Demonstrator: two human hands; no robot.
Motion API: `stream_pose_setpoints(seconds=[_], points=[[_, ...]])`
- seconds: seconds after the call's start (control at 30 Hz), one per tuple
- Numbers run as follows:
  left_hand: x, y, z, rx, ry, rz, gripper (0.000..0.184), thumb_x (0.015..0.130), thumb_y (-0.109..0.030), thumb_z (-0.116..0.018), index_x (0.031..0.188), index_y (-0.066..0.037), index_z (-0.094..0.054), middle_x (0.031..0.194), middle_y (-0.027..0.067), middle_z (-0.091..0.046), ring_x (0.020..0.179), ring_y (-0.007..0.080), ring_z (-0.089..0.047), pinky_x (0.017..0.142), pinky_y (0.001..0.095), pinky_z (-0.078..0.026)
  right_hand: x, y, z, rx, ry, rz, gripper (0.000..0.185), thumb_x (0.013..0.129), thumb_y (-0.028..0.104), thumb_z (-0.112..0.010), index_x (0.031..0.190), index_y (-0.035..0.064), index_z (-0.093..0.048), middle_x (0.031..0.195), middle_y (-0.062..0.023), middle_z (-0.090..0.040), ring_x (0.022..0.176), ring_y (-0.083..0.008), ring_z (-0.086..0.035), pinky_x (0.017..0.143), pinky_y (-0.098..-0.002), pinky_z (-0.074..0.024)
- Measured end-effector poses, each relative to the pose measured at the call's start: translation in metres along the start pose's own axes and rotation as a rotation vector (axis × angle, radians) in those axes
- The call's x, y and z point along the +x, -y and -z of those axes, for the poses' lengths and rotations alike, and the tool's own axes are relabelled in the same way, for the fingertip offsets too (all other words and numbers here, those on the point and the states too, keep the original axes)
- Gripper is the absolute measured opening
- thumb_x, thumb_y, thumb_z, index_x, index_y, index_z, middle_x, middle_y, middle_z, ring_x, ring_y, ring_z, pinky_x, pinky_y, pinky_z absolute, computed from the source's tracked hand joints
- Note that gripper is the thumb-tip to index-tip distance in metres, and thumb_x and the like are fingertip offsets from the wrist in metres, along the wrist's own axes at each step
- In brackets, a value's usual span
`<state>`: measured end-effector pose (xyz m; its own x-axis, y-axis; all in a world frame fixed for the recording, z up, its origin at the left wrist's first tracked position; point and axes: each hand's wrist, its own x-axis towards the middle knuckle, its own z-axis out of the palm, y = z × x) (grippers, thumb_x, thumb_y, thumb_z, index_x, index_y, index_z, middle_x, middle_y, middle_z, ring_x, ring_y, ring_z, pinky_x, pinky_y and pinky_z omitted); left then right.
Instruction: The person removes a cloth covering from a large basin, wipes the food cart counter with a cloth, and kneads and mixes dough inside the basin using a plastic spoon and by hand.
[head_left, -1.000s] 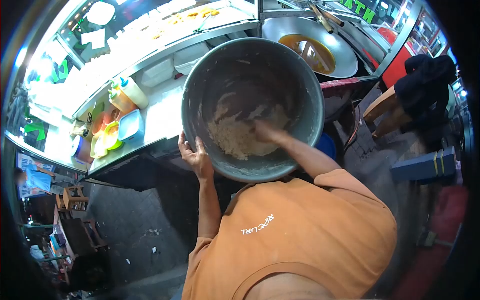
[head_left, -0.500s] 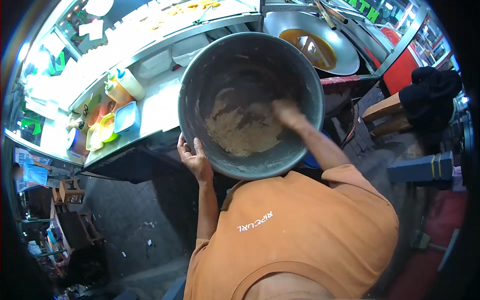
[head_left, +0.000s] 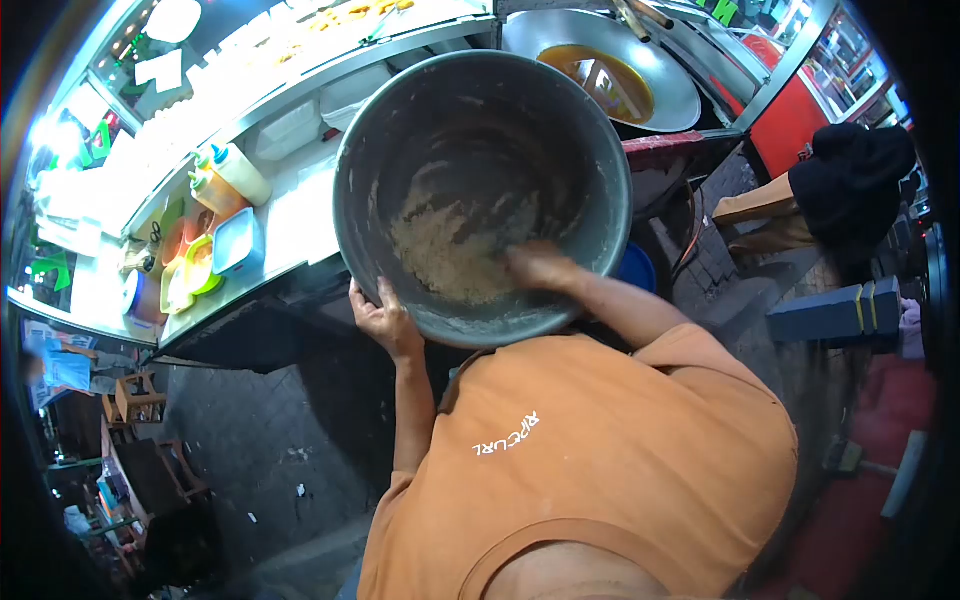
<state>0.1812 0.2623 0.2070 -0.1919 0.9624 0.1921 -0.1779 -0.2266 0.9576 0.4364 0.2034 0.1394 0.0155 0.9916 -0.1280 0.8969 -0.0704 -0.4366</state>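
A large grey basin [head_left: 350,250] stands in front of my chest, with streaks of pale residue on its inner wall. Pale, flour-like powder [head_left: 440,255] lies heaped on its bottom, left of and around my right hand. My left hand [head_left: 388,318] grips the basin's rim at the lower left, thumb over the edge. Inside the basin, my right hand [head_left: 540,266] is low in the powder, smeared by motion. Its fingers are blurred and partly sunk out of sight, so I cannot make out their shape.
A wok [head_left: 675,95] of brown oil sits behind the basin to the right. On the counter at left stand squeeze bottles [head_left: 240,175], a blue container [head_left: 238,242] and a yellow bowl [head_left: 203,265]. A dark bench [head_left: 820,315] is at right; a person in blue [head_left: 68,370] is far left.
My right hand has swept left and toward me through the powder. The basin appears slightly further left and higher in view; my left hand keeps its hold on the rim.
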Motion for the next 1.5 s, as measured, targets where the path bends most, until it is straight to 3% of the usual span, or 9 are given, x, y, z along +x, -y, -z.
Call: stream_pose_setpoints(seconds=[0.17, 0.4, 0.57, 0.7, 0.83, 1.13, 1.3, 1.43, 1.5], points=[[0.015, 0.007, 0.008, 0.033, 0.024, 0.002, 0.028, 0.091, -0.001, -0.055, 0.118, 0.006, -0.051, 0.105, 0.0109, -0.062, 0.09, 0.0142, -0.059, 0.08, 0.0271, -0.048, 0.017, -0.023, 0.126, -0.516, -0.139, -0.135, 0.031, 0.076, 0.024, -0.064, 0.104, 0.0105, -0.066, 0.089, -0.0133, -0.068, 0.084, -0.0349, -0.067, 0.075, -0.047, -0.0516], [0.019, 0.017, 0.011, 0.013, 0.051, -0.03, 0.029, 0.091, -0.001, -0.056, 0.118, 0.004, -0.049, 0.102, 0.0116, -0.064, 0.085, 0.0136, -0.062, 0.075, 0.0259, -0.051, 0.015, 0.005, -0.01, -0.212, 0.124, -0.069, 0.033, 0.078, 0.019, -0.06, 0.11, 0.0114, -0.065, 0.112, -0.0152, -0.064, 0.102, -0.0351, -0.062, 0.085, -0.0456, -0.0489], [0.025, -0.001, 0.009, 0.008, 0.078, 0.028, 0.037, 0.091, -0.002, -0.055, 0.126, 0.005, -0.046, 0.111, 0.0134, -0.061, 0.096, 0.0164, -0.059, 0.085, 0.0281, -0.047, 0.037, 0.018, 0.074, -0.188, 0.318, -0.095, 0.033, 0.082, 0.024, -0.054, 0.107, 0.0044, -0.065, 0.099, -0.0233, -0.065, 0.095, -0.0358, -0.064, 0.081, -0.0452, -0.0501], [0.028, -0.008, 0.001, 0.189, 0.126, -0.124, 0.048, 0.091, -0.001, -0.052, 0.135, 0.008, -0.038, 0.122, 0.0186, -0.057, 0.11, 0.0223, -0.055, 0.097, 0.0318, -0.04, 0.103, -0.013, 0.13, -0.325, -0.355, -0.18, 0.03, 0.081, 0.022, -0.058, 0.104, 0.0057, -0.066, 0.094, -0.021, -0.066, 0.09, -0.0344, -0.065, 0.079, -0.0454, -0.0512], [0.039, 0.0, 0.0, 0.276, 0.165, -0.162, 0.049, 0.086, 0.001, -0.052, 0.132, 0.012, -0.041, 0.125, 0.0236, -0.054, 0.115, 0.0271, -0.054, 0.1, 0.033, -0.039, 0.192, -0.025, 0.072, -0.226, -0.334, 0.086, 0.027, 0.085, 0.017, -0.051, 0.104, 0.0053, -0.066, 0.095, -0.0201, -0.066, 0.089, -0.0338, -0.064, 0.079, -0.0456, -0.0502], [0.039, -0.019, 0.009, 0.344, 0.136, -0.113, 0.047, 0.087, 0.001, -0.051, 0.131, 0.011, -0.042, 0.126, 0.0251, -0.054, 0.115, 0.0283, -0.055, 0.098, 0.035, -0.041, 0.106, 0.095, 0.047, -0.407, 0.283, 0.629, 0.03, 0.08, 0.01, -0.058, 0.108, 0.0156, -0.068, 0.099, -0.0105, -0.067, 0.094, -0.0317, -0.064, 0.085, -0.0427, -0.0482], [0.036, -0.012, 0.003, 0.229, 0.117, -0.164, 0.046, 0.088, 0.0, -0.052, 0.132, 0.009, -0.042, 0.123, 0.0219, -0.055, 0.111, 0.0257, -0.056, 0.096, 0.0339, -0.041, 0.134, 0.065, 0.127, -0.52, 0.239, 0.155, 0.028, 0.082, 0.014, -0.057, 0.108, 0.0132, -0.067, 0.099, -0.0132, -0.068, 0.091, -0.0283, -0.066, 0.077, -0.0422, -0.0512], [0.035, -0.004, 0.003, 0.304, 0.135, -0.248, 0.044, 0.089, -0.001, -0.052, 0.131, 0.008, -0.043, 0.118, 0.019, -0.057, 0.107, 0.0232, -0.056, 0.094, 0.0328, -0.042, 0.148, 0.03, 0.118, 0.516, -0.079, 0.07, 0.027, 0.082, 0.014, -0.058, 0.104, 0.0014, -0.065, 0.097, -0.0159, -0.066, 0.085, -0.0317, -0.064, 0.075, -0.0407, -0.0515], [0.044, -0.005, -0.002, 0.31, 0.164, -0.257, 0.044, 0.09, -0.002, -0.052, 0.131, 0.008, -0.042, 0.117, 0.0192, -0.057, 0.107, 0.0236, -0.056, 0.094, 0.0331, -0.042, 0.134, 0.062, 0.092, 0.315, -0.064, 0.13, 0.031, 0.082, 0.014, -0.057, 0.11, 0.0034, -0.063, 0.102, -0.0176, -0.065, 0.091, -0.0319, -0.063, 0.079, -0.0409, -0.0504]])
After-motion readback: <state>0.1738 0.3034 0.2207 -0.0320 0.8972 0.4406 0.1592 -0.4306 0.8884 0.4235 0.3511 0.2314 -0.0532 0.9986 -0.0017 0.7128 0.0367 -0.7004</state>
